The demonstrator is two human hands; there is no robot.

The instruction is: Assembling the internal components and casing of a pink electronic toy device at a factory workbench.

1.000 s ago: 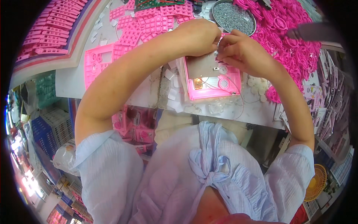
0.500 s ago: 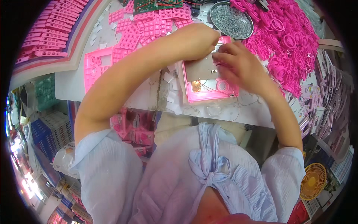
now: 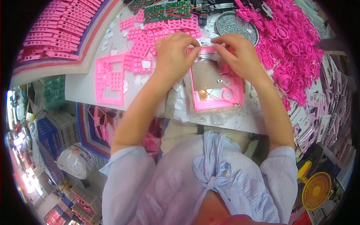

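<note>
Nearest the body, best to hold the near rim of the pink case flat on the table, without tipping it. Watch the thin wires trailing past the round ring and over the near right corner; probably wise to leave slack there and avoid dragging them under a wrist. Take similar care around the copper-coloured patch, seemingly delicate. Farther in, press on the grey board only lightly and evenly, being likely to shift if pushed at one edge. At the far rim, work by touch of the fingertips, checking for any wire trapped there.

Both forearms reaching forward from pale blue sleeves, elbows wide, wrists bent inward around the case. Left hand at the far left corner, thumb and forefinger nearly meeting; impossible to tell whether gripping the rim, a wire or nothing. Right hand arched over the far right part, forefinger stretched toward the left; no object visible in the grasp, contact unclear. Just beyond, a round dish of small silvery pieces; farthest off, green circuit boards
</note>
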